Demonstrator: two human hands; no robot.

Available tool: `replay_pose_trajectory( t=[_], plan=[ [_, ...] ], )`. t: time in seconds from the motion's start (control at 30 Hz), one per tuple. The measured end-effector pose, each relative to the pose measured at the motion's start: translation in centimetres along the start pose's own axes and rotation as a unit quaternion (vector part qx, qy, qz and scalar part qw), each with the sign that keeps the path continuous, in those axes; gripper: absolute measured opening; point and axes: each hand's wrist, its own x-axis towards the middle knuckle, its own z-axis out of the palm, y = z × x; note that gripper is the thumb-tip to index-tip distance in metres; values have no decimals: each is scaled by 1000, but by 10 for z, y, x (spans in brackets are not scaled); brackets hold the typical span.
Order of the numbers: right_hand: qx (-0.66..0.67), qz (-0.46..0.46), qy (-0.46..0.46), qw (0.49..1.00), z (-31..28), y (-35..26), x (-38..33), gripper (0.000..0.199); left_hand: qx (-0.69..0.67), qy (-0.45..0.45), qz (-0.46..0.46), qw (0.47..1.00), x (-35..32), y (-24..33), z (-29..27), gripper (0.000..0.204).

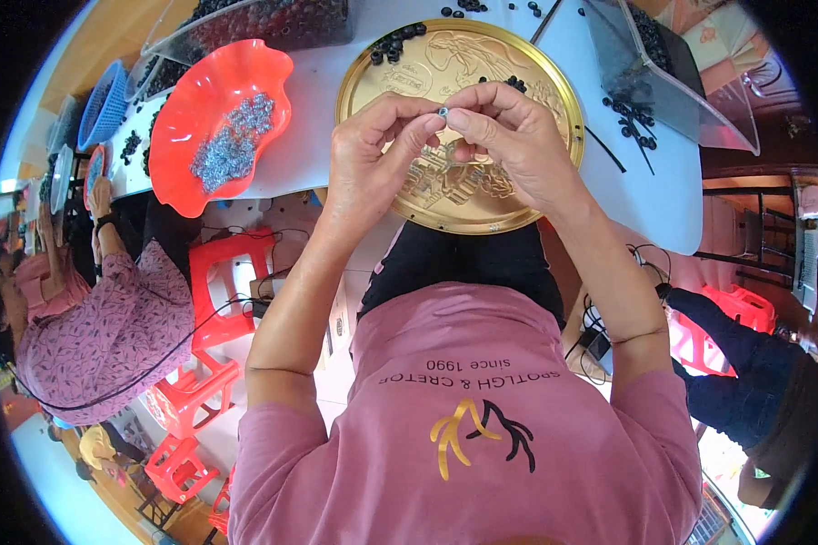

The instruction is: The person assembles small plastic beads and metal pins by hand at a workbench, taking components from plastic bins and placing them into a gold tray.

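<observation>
Where left hand (373, 154) and right hand (527, 145) meet at twelve o'clock, their grip pinches a tiny silvery piece (443, 112) above the round gold metallic tray (463, 216): seemingly fine handling, next calling for steady alignment.

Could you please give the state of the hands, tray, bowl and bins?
Left hand: pinching a small piece
Right hand: pinching the same piece
Gold round tray: bearing black pieces
Red scalloped bowl: partly filled with silvery pieces
Left clear bin: holding black pieces
Right clear bin: holding black pieces
</observation>
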Motion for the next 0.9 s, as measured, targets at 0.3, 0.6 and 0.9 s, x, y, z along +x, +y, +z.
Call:
replay_pose_trajectory(
  t=[0.3, 0.6, 0.9],
  plan=[
    [173, 112, 3, 979, -6, 3, 0, 23, 45, 1, 40, 998, 1, -5, 2, 11],
    [97, 47, 54, 993, 5, 10, 0, 26, 159, 20, 93, 983, 0, 0, 7, 8],
    [27, 44, 56, 997, 6, 11, 1, 34, 106, 36, 110, 988, 2, -5, 8, 14]
  ],
)
